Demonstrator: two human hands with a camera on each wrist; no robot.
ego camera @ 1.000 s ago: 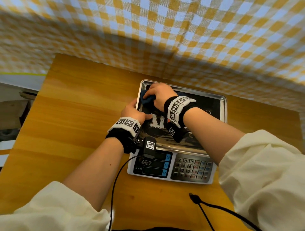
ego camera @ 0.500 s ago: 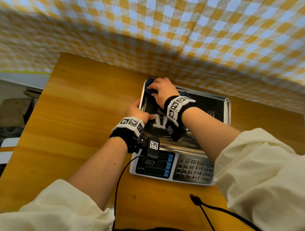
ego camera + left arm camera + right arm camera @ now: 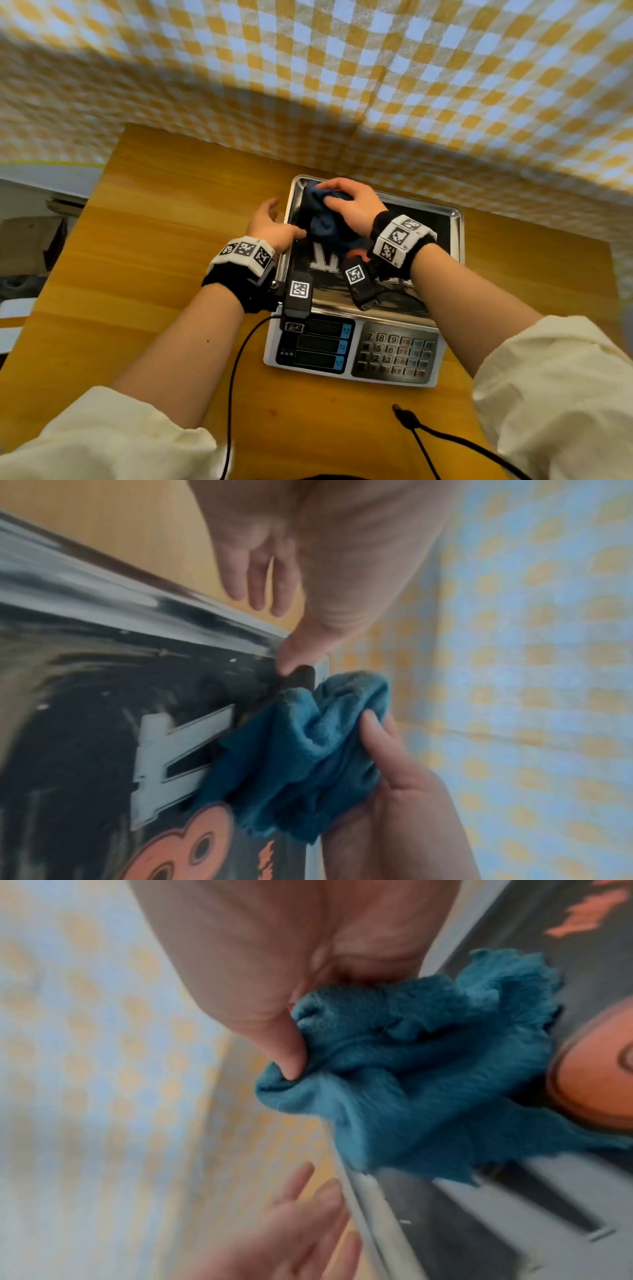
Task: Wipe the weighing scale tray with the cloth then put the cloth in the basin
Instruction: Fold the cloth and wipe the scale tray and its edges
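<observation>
The weighing scale's steel tray point(image 3: 455, 226) mirrors a dark printed shirt. My right hand point(image 3: 349, 202) grips a bunched blue cloth point(image 3: 325, 222) over the tray's far left corner, and the cloth hangs down from the fist. In the right wrist view the thumb digs into the cloth point(image 3: 428, 1083) above the tray rim point(image 3: 383, 1218). My left hand point(image 3: 270, 219) is beside the tray's left edge, fingers loose and spread over the table. Its thumb touches the tray rim point(image 3: 103, 593) close to the cloth point(image 3: 301, 750). No basin is in view.
The scale's display point(image 3: 315, 342) and keypad point(image 3: 397, 353) face me on the wooden table point(image 3: 154, 240). A black cable point(image 3: 445, 442) lies near the front edge. A yellow checked sheet point(image 3: 342, 85) hangs right behind the scale. The table ends at the left.
My right hand has bunched the cloth and raised it at the far left corner. My left hand has let go of the tray's left edge and its fingers have spread.
</observation>
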